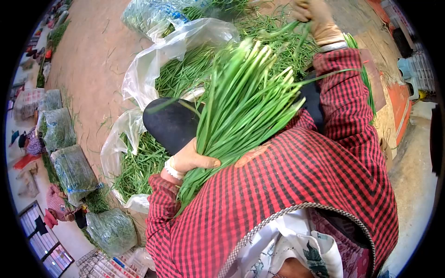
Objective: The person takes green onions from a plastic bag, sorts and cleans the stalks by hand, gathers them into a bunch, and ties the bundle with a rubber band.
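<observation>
My left hand [192, 160] is wrapped round a thick bunch of garlic chives [248, 97], long flat green leaves with pale cut ends that point up and to the right. The bunch lies across my lap, against the red and black checked clothing. My right hand [315, 21] is raised at the upper right, slightly blurred, and appears to wear a thin pale glove. Its fingers are closed on a few loose chive leaves [296, 28]. More chives [190, 69] lie in an opened clear plastic bag [143, 69] beyond my dark-clad knee [171, 123].
Loose greens [287, 46] lie scattered on the floor ahead. Another stuffed plastic bag [148, 16] stands at the top. Several wrapped bundles [76, 171] line the left side, near another person [58, 201]. A board [384, 116] and an orange-red object [401, 111] are at the right.
</observation>
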`<state>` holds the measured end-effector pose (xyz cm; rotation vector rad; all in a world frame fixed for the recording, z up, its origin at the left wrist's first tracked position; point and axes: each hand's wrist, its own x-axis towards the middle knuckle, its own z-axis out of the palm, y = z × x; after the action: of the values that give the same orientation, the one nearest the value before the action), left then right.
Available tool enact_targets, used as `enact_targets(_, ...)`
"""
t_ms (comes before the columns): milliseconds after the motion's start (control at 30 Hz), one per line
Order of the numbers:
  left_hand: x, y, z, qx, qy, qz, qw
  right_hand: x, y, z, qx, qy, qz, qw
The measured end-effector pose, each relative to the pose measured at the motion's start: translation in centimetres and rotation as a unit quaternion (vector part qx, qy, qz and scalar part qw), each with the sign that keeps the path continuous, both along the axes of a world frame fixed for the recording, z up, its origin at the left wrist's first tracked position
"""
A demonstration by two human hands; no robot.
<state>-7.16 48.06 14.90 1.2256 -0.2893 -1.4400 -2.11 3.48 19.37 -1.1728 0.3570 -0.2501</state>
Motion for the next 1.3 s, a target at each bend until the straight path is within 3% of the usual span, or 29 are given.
enact_targets(67, 0.1, 0.6, 0.3, 0.008, 0.003, 0.005, 1.000, -0.8, -3.4, -0.2, -0.102, 0.019, -0.129, 0.986)
enact_targets(100, 0.0, 1.0, 0.6, 0.020, 0.006, 0.013, 1.000, -1.4, -2.5, 0.4, -0.099, 0.019, -0.130, 0.986)
enact_targets(133, -0.2, 1.2, 0.7, 0.023, 0.006, 0.035, 0.999, -2.7, -0.7, 1.4, -0.271, 0.110, 0.019, 0.956)
enact_targets(167, -0.2, 1.4, 0.6, 0.026, 0.005, 0.038, 0.999, -3.7, 0.7, 2.0, -0.428, 0.191, 0.166, 0.868)
enact_targets(233, 0.1, 1.3, 0.4, 0.047, 0.018, 0.045, 0.998, -5.2, 2.4, -0.9, -0.504, 0.146, 0.208, 0.826)
enact_targets(300, 0.2, 0.9, 0.5, 0.048, -0.003, 0.048, 0.998, -6.4, 5.8, -1.0, -0.505, 0.017, 0.220, 0.834)
enact_targets(367, 0.2, 0.6, 0.4, 0.072, -0.002, 0.047, 0.996, -7.0, 9.2, -1.8, -0.567, -0.048, 0.265, 0.778)
enact_targets(433, -0.2, 0.3, 0.4, 0.079, -0.034, 0.044, 0.995, -7.4, 11.6, -3.7, -0.668, -0.091, 0.224, 0.704)
enact_targets(500, -0.4, -0.1, 0.8, 0.072, -0.042, 0.059, 0.995, -6.7, 12.1, -4.3, -0.542, -0.050, 0.253, 0.800)
enact_targets(567, -0.4, -0.1, 1.0, 0.079, -0.043, 0.054, 0.994, -7.0, 12.1, -5.7, -0.648, -0.116, 0.163, 0.735)
enact_targets(600, -0.5, 0.1, 0.9, 0.080, -0.043, 0.056, 0.994, -6.9, 11.8, -5.6, -0.648, -0.117, 0.163, 0.734)
enact_targets(667, -0.4, 0.5, 0.8, 0.082, -0.044, 0.058, 0.994, -6.7, 10.6, -5.4, -0.478, -0.144, 0.161, 0.851)
enact_targets(800, -0.3, 0.5, 1.4, 0.075, -0.031, 0.082, 0.993, -6.4, 8.3, -3.7, -0.422, -0.014, 0.152, 0.894)
enact_targets(833, -0.3, 0.5, 1.5, 0.067, -0.030, 0.094, 0.993, -6.2, 7.3, -4.0, -0.457, -0.058, 0.101, 0.882)
enact_targets(967, -0.1, 1.5, 1.0, 0.056, -0.043, 0.094, 0.993, -6.1, -0.3, -6.2, -0.539, 0.090, -0.036, 0.836)
enact_targets(1000, -0.2, 1.8, 0.7, 0.050, -0.045, 0.105, 0.992, -6.6, -2.4, -6.6, -0.540, 0.090, -0.036, 0.836)
enact_targets(1067, -0.6, 2.2, 1.1, 0.058, -0.034, 0.128, 0.989, -7.4, -5.5, -7.0, -0.595, 0.347, 0.030, 0.724)
enact_targets(1167, -0.6, 2.5, 1.2, 0.073, -0.020, 0.154, 0.985, -8.9, -4.6, -10.0, -0.641, 0.300, 0.072, 0.703)
enact_targets(1233, -0.5, 2.6, 1.0, 0.081, -0.015, 0.152, 0.985, -9.0, 2.6, -6.6, -0.511, 0.215, 0.151, 0.818)
enact_targets(1300, -0.1, 2.6, 0.7, 0.083, -0.019, 0.120, 0.989, -8.9, 7.2, -6.8, -0.410, 0.117, 0.240, 0.872)
